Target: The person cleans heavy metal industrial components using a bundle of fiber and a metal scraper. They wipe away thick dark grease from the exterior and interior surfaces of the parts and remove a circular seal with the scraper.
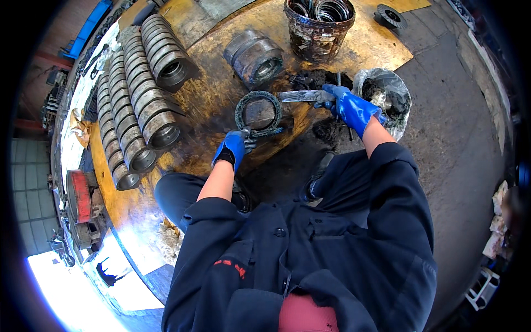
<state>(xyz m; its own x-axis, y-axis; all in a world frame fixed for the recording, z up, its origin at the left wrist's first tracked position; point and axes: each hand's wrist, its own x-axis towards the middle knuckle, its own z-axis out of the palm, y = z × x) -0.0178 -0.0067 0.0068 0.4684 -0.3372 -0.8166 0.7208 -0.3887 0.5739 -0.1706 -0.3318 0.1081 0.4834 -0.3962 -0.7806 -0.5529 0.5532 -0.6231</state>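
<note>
My left hand (234, 148), in a blue glove, is closed on the near left edge of a dark, greasy metal ring (257, 95). Rusty brown metal shows through the ring's middle. In my right hand (354, 108), also blue-gloved, is a flat, grey-smeared scraper (298, 96). The scraper's blade points left, its tip close to the ring's far right edge; I cannot tell whether they touch. Beyond the ring lies a worn, ribbed metal roller (249, 52) on its side. Beside my right hand stands a tub lined with clear plastic (408, 99), dark grease inside it.
Several rows of metal rollers (138, 77) lie at the left on the stained yellow board (387, 50). A grimy bucket of metal rings (318, 39) stands at the back, with a dark toothed disc (390, 17) to its right. Dark greasy clumps (327, 131) lie near my right hand.
</note>
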